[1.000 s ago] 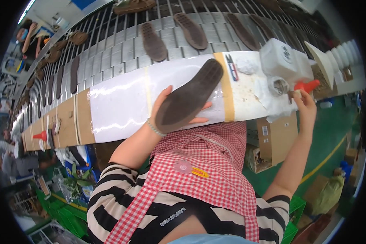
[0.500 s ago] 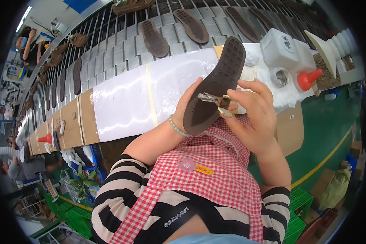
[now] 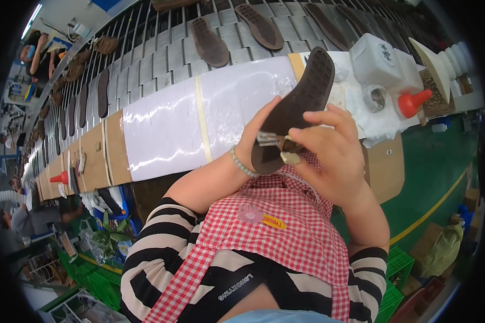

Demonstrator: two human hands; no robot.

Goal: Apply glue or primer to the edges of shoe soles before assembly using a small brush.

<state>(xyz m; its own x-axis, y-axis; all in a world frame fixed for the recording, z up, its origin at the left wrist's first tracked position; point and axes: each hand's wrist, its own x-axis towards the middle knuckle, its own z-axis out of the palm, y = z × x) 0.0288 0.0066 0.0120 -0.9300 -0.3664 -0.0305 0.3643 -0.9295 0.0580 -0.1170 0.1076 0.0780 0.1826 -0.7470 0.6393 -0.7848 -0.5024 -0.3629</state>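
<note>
My left hand [image 3: 249, 135] grips a dark brown shoe sole [image 3: 303, 94] from its left side, fingers behind it; the sole is tilted up, its gridded toe end pointing away from me. A beaded bracelet circles that wrist. My right hand [image 3: 333, 153] pinches a short brush [image 3: 267, 139] with a pale, metallic-looking end between thumb and fingers, over the sole's lower part. Pale finger covers show on the pinching fingertips. Motion blurs the brush tip, so contact with the sole is hard to tell.
Beyond the white-covered bench [image 3: 161, 118] runs a slatted metal conveyor [image 3: 175, 51] bearing several soles. At right stand a white plastic container [image 3: 374, 62], a clear jar [image 3: 375, 98] and a red-capped bottle [image 3: 415, 103]. Green crates [image 3: 399, 264] sit low right. Other people work far left.
The sole has shifted slightly right and turned more edge-on. The brush in my right hand has moved a little down and left, toward the sole's near end.
</note>
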